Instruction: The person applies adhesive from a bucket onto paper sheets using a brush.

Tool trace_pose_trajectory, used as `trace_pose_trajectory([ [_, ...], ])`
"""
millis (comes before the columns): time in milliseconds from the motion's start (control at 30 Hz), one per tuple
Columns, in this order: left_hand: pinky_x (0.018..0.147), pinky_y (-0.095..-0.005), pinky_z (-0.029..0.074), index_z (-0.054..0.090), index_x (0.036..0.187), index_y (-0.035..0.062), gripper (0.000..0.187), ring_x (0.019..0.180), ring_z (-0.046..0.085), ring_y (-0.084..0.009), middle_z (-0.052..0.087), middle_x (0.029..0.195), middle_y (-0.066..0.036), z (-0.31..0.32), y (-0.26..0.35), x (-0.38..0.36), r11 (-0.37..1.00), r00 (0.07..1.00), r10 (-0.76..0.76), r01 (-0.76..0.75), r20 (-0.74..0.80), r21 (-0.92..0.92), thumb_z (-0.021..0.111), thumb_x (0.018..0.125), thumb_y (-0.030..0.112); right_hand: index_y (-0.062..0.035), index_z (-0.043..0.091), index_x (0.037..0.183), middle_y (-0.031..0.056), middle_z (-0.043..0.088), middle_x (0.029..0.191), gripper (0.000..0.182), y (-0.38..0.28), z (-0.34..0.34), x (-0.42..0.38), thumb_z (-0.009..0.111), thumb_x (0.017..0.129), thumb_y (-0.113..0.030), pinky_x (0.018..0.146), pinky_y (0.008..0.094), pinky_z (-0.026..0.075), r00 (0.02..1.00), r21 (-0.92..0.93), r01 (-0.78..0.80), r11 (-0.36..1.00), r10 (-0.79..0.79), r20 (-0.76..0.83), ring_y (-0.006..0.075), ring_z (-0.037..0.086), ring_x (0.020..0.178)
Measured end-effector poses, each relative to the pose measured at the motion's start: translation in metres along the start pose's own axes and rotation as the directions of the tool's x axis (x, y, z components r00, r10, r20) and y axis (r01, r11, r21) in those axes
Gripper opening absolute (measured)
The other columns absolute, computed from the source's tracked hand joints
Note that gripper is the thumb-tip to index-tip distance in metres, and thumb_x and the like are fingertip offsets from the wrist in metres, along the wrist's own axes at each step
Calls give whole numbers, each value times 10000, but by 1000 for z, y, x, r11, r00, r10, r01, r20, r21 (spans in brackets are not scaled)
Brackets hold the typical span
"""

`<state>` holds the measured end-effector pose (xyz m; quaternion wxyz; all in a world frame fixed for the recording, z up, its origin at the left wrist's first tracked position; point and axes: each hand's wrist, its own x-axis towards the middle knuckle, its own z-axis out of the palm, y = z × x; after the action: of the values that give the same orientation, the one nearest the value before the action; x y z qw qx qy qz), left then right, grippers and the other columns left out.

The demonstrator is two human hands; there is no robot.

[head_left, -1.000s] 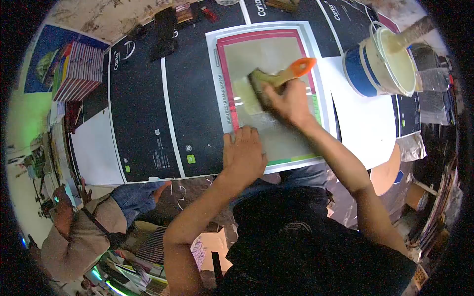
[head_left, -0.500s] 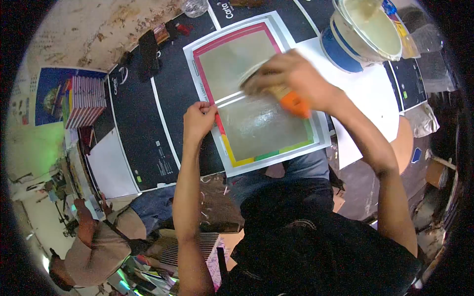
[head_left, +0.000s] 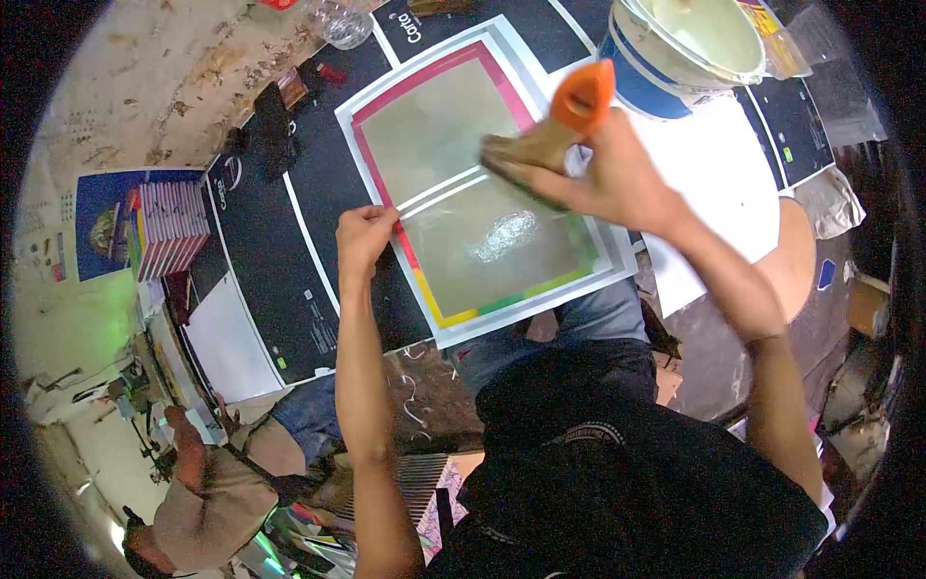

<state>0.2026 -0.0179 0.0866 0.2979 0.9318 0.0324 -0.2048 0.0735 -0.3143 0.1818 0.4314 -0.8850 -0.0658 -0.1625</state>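
Observation:
A wide flat brush with an orange handle end is in my right hand, fingers closed around it. Its bristles are over the middle right of a printed sheet with a pink, yellow and green border. Two grey panels fill the sheet's middle, with white strips between them. The lower panel has a wet shine. At the sheet's left edge, level with the strips, my left hand pinches the margin between thumb and fingers.
A white and blue bucket of cream-coloured paste stands at the back right on white paper. A clear bottle lies behind the sheet. On the left is a stack of books. Another person sits at the lower left.
My right hand has turned the brush so the orange end now points up and away, and has moved slightly right. My left hand keeps its pinch; the whole view has shifted a little.

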Motion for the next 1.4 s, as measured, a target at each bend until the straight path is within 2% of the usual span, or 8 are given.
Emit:
trace_pose_trajectory([
  [67, 534, -251, 398, 693, 781, -23, 258, 568, 516, -97, 629, 674, -24, -8, 12, -10, 993, 997, 5, 4, 79, -119, 669, 733, 229, -3, 617, 684, 139, 569, 535, 331, -12, 49, 7, 708, 767, -311, 474, 367, 468, 946, 334, -258, 907, 307, -102, 268, 570, 452],
  [267, 539, -235, 366, 684, 780, -3, 219, 575, 484, -76, 608, 680, -3, -4, 2, 0, 988, 992, 1, 18, 128, -150, 650, 740, 210, -22, 629, 825, 177, 606, 625, 279, 17, 138, -16, 644, 772, -295, 559, 416, 520, 863, 154, -502, 851, 505, 17, 331, 627, 575],
  [400, 585, -248, 387, 684, 790, -9, 218, 622, 516, -92, 624, 714, -14, -2, -2, -1, 990, 996, 33, -22, 78, -141, 647, 750, 202, -26, 588, 808, 125, 602, 697, 198, 32, 51, -76, 665, 793, -207, 610, 355, 485, 874, 193, -395, 898, 432, -223, 245, 606, 657],
  [567, 576, -246, 375, 678, 814, -16, 228, 627, 495, -72, 604, 711, 4, -1, -8, 4, 981, 993, 13, 9, 115, -195, 643, 762, 204, 5, 566, 807, 57, 580, 700, 172, 2, 8, -136, 678, 808, -127, 573, 272, 442, 667, 291, -585, 757, 654, -357, 116, 543, 651],
  [767, 591, -247, 379, 675, 794, -12, 233, 633, 505, -80, 612, 714, -5, -4, 2, -3, 989, 996, 32, -20, 85, -144, 645, 761, 217, 24, 554, 792, 85, 595, 690, 197, -2, 31, -171, 675, 818, -129, 570, 285, 456, 766, 185, -549, 815, 579, -280, 134, 567, 631],
  [967, 644, -251, 420, 680, 780, -6, 235, 685, 562, -111, 644, 733, -45, -10, -16, -7, 980, 999, 32, -29, 14, -199, 648, 749, 225, -22, 562, 897, -8, 534, 841, 138, 14, -51, -242, 645, 885, -132, 702, 221, 392, 605, 162, -630, 760, 611, -511, 77, 462, 786],
  [1267, 647, -267, 432, 685, 834, -23, 279, 695, 560, -123, 642, 767, -33, -119, -181, -17, 968, 976, -137, 95, -170, -233, 668, 752, 243, -29, 593, 923, 14, 568, 848, 251, 32, -95, -282, 657, 886, -269, 653, 237, 449, 341, 434, -628, 646, 730, -593, 86, 513, 743],
  [1400, 660, -319, 476, 675, 913, -60, 430, 730, 599, -175, 664, 803, -97, -180, -254, -19, 953, 919, -295, 263, -261, -152, 678, 764, 343, -10, 608, 960, 21, 581, 871, 247, 53, -104, -294, 640, 899, -247, 656, 251, 442, 410, 444, -591, 673, 725, -554, 94, 542, 771],
])
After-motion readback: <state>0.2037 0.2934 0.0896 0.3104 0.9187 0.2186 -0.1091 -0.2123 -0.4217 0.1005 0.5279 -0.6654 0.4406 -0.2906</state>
